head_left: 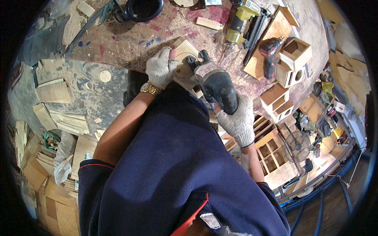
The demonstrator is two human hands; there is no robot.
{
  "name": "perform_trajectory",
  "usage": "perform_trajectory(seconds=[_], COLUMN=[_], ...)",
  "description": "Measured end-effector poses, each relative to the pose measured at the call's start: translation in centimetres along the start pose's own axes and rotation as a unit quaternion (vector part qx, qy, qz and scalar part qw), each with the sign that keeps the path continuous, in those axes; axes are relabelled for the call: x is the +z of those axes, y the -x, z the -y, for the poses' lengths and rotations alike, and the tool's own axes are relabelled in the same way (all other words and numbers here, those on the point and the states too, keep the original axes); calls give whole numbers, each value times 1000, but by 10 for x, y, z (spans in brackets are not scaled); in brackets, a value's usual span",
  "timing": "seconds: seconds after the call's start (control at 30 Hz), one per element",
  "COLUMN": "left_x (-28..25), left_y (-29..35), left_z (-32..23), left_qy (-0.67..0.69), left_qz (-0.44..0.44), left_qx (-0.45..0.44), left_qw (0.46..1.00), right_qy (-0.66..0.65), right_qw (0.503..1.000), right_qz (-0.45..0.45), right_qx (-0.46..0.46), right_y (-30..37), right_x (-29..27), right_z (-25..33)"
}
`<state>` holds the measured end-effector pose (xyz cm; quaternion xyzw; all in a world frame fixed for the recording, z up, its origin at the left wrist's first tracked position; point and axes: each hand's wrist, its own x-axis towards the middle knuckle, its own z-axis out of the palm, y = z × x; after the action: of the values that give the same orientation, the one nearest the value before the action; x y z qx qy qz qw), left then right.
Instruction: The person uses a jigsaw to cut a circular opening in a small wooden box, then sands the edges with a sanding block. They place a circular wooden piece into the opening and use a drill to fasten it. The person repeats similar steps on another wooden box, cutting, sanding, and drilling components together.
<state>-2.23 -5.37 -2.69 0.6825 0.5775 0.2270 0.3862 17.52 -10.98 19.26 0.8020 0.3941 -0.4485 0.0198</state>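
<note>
My left hand (160,67), in a light knit glove, grips the left side of a small pale wooden board (184,49). A round outline is drawn or cut on the board, and the board lies at the near edge of the workbench. My right hand (239,122), gloved too, is wrapped round the rear of a dark jigsaw (216,84). The jigsaw's front end rests over the right part of the board and covers it. Its blade is hidden from this view.
A yellow-green nail gun (241,21) and a red-black cordless drill (270,55) lie on the stained workbench (130,43). Small open wooden boxes (295,55) stand at its right. Plywood offcuts (55,91) litter the floor at left; a fan (297,146) stands lower right.
</note>
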Motion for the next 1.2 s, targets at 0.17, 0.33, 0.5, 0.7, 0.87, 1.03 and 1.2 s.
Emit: perform_trajectory(seconds=[0.17, 0.33, 0.5, 0.7, 0.87, 1.03, 1.2], left_x=[0, -1, 1, 3, 5, 4, 3], left_y=[-1, -1, -1, 0, 1, 0, -1], left_z=[-1, 0, 1, 5, 7, 5, 2], left_qy=[-1, 0, -1, -6, -6, -7, -9], left_qz=[-16, -12, -10, -24, -22, -31, -38], left_qx=[0, 24, 17, 34, 38, 46, 48], left_qw=[1000, 1000, 1000, 999, 999, 998, 998], right_qy=[37, 48, 25, 29, 57, 53, 68], right_qw=[998, 994, 997, 996, 993, 993, 991], right_qz=[-30, -34, -3, 0, 10, 29, 57], right_qx=[-45, -87, -66, -86, -98, -99, -98], right_y=[-1, -5, -8, -10, -14, -18, -24], right_x=[-4, -7, -9, -11, -16, -20, -25], right_z=[6, 6, 6, 4, 4, 5, 8])
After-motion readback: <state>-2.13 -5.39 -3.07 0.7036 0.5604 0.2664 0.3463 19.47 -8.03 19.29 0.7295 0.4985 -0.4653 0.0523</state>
